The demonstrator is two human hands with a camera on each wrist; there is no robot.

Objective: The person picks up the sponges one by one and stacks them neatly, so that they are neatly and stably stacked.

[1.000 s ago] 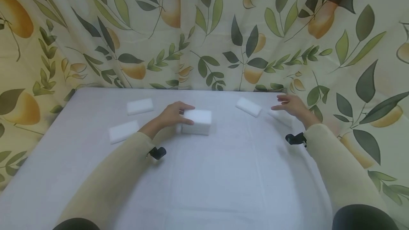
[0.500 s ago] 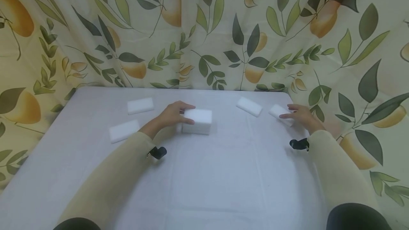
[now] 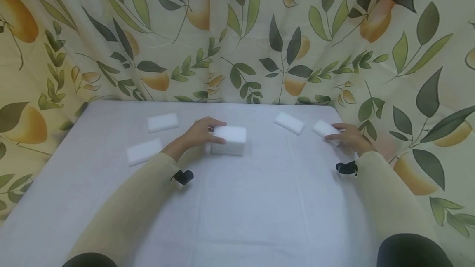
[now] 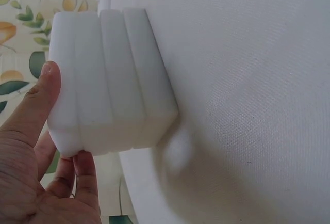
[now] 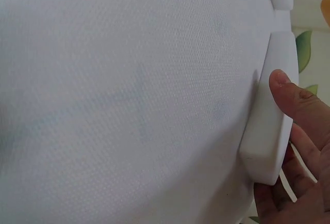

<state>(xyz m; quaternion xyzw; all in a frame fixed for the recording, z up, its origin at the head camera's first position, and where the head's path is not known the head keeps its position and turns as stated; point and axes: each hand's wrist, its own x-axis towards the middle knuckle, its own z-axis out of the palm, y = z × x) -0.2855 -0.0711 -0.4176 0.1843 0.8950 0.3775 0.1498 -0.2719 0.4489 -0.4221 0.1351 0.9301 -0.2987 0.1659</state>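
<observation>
A stack of several white sponges (image 3: 231, 140) stands near the middle of the table's far half. My left hand (image 3: 198, 133) grips the left end of the stack, thumb on the near side and fingers at the far side. In the left wrist view the layers of the stack (image 4: 103, 84) lie flush together, with the thumb on the top one. At the far right, my right hand (image 3: 352, 138) holds a single white sponge (image 3: 322, 127) lying on the table. The right wrist view shows the thumb on one side of this sponge (image 5: 265, 136) and the fingers curled at its end.
Another white sponge (image 3: 289, 123) lies to the left of the right hand. On the left side lie two more, a far sponge (image 3: 163, 122) and a nearer sponge (image 3: 143, 152). A white cloth covers the table (image 3: 252, 205); a patterned curtain (image 3: 252, 65) hangs behind it.
My right hand has come down from above the far right corner, shifted slightly right, and taken hold of the sponge there. The left hand stays on the stack.
</observation>
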